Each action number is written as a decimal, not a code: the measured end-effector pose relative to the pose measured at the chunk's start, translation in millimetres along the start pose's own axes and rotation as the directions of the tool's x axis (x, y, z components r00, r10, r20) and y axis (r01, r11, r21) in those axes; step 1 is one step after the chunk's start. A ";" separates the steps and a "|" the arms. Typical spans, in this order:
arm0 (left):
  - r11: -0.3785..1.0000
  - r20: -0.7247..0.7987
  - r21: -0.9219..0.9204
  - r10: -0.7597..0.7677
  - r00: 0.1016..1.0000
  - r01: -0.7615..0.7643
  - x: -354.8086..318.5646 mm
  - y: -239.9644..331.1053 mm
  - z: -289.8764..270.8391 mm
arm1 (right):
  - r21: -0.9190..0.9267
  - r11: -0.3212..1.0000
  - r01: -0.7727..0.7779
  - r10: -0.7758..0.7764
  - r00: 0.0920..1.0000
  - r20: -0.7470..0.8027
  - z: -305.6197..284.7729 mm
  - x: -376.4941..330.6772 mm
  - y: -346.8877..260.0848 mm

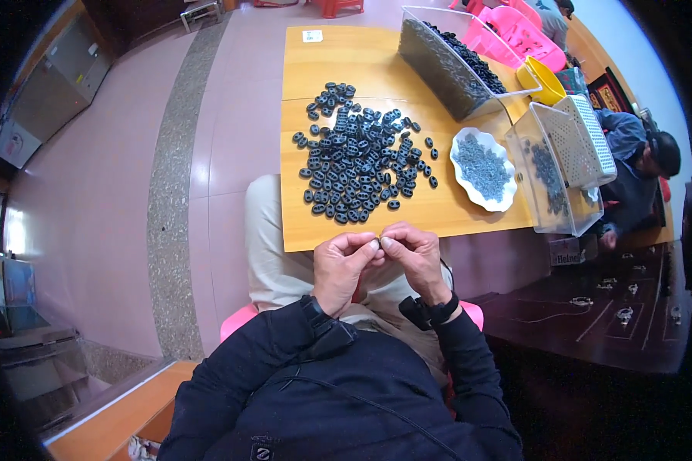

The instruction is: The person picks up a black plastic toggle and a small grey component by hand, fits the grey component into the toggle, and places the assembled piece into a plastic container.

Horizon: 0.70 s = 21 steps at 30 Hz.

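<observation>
Left hand [335,269] and right hand [417,261] met at centre, fingertips pinching small piece [378,240], mostly hidden, kind unclear. Black two-holed pieces [354,157] lay heaped upper centre; dish [494,206] of grey bits [483,170] sat right, likely for easy reach.

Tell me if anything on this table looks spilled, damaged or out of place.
Nothing stands out as damaged or spilled. The black pieces lie loose in a heap on the table, with a few apart toward the white dish, whose gray bits sit inside its rim.
</observation>
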<state>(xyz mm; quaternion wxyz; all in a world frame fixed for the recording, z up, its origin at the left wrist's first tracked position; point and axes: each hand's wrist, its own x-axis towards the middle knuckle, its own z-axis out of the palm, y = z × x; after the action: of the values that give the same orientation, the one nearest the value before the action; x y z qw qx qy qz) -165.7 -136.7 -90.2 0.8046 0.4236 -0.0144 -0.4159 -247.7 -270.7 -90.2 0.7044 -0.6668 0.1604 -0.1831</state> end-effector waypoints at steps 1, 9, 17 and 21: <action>1.000 0.005 0.002 0.003 1.000 -0.003 0.6 0.8 0.8 | -0.001 1.000 0.005 -0.005 1.000 -0.002 -0.2 0.0 0.7; 0.999 0.054 -0.027 -0.037 0.998 0.038 4.8 3.3 -0.1 | 0.085 0.993 -0.080 0.082 0.996 -0.021 -1.3 -0.4 -2.2; 0.999 0.051 0.001 -0.043 0.998 0.043 4.8 6.9 1.7 | 0.000 0.997 -0.071 0.071 0.996 -0.047 -8.4 5.9 -8.3; 0.999 0.030 -0.014 -0.040 0.999 0.041 4.2 7.8 2.3 | -0.558 0.802 0.211 -0.282 0.958 -0.043 -23.0 28.1 -10.0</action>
<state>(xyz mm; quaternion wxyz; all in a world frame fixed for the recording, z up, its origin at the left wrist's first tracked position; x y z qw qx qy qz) -158.7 -138.8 -84.6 0.7989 0.4116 -0.0145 -0.4383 -234.2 -304.7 -81.0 0.4427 -0.8426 0.1613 -0.2606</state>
